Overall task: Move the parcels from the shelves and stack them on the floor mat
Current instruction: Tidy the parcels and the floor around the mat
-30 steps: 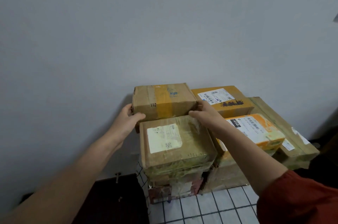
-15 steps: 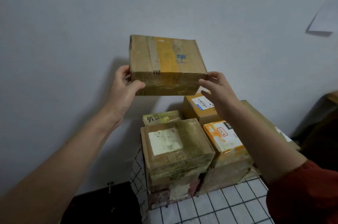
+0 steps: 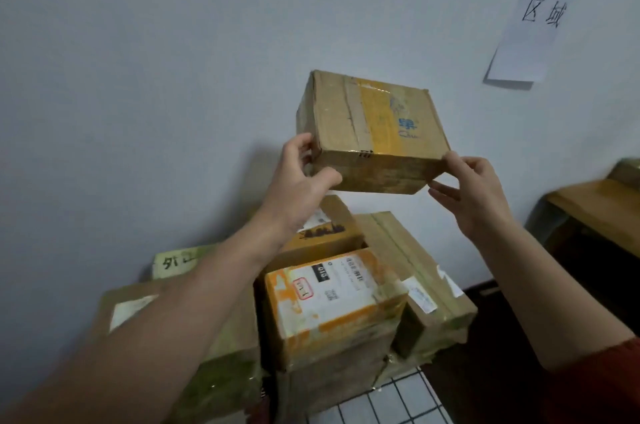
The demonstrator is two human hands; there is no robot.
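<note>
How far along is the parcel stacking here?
Done: several taped cardboard parcels lie stacked on the white gridded mat. In hand: left hand and right hand hold a brown yellow-taped cardboard box above them. Left: setting it down; other remaining parcels unseen.

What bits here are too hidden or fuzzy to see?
All in the head view:
- Underside of the cardboard box held by the left hand and right hand: faces away from the camera.
- Label on the left parcel: partly covered by the left forearm, blurred.
- Small print on the orange parcel: too small and blurred.
- Grid mat: cut off by the bottom edge.
- Wall sign: clipped by the top edge.
</note>
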